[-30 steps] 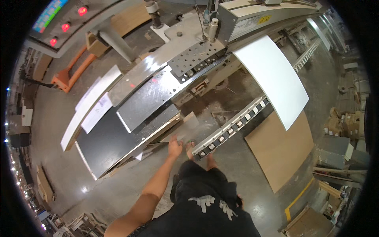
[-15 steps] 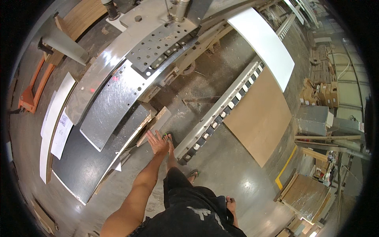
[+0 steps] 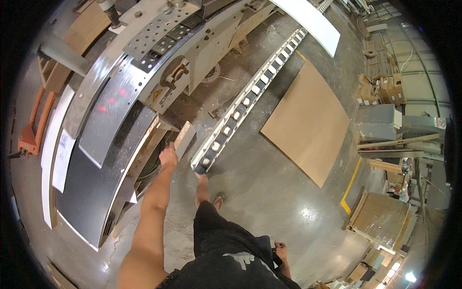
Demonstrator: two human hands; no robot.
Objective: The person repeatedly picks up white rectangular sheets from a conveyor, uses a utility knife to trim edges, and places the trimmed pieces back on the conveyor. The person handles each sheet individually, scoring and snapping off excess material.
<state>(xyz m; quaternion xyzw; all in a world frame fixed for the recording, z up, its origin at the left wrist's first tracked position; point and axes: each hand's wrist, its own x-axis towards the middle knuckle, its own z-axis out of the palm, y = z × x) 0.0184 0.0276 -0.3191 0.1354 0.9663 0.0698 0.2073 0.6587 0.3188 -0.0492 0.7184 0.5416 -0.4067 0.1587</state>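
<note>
Concrete floor (image 3: 269,207) in a wide workshop, grey and scuffed, with a yellow line (image 3: 351,188) and stacked cardboard boxes (image 3: 385,89) off to the right. Beside the right edge of a black-topped table (image 3: 103,173), close to its far right corner, a small board (image 3: 185,137) with a raw tan edge, tilted upward. At its near end, the left hand (image 3: 168,156), fingers bent together and clamped on it, thumb not clearly visible. Low by the right side of the black shorts, the right hand (image 3: 280,251), fingers curled; impossible to tell whether closed on anything. Over the table's far part, a scratched steel plate (image 3: 110,106), with a perforated metal plate (image 3: 154,33) beyond. Along the table's left edge, a long white board (image 3: 55,154) and white paper (image 3: 62,164). Right of the small board, apart from it, a roller rail (image 3: 250,91), running away to a white panel (image 3: 310,21). Farther right, a brown sheet (image 3: 308,125), lying flat.
</note>
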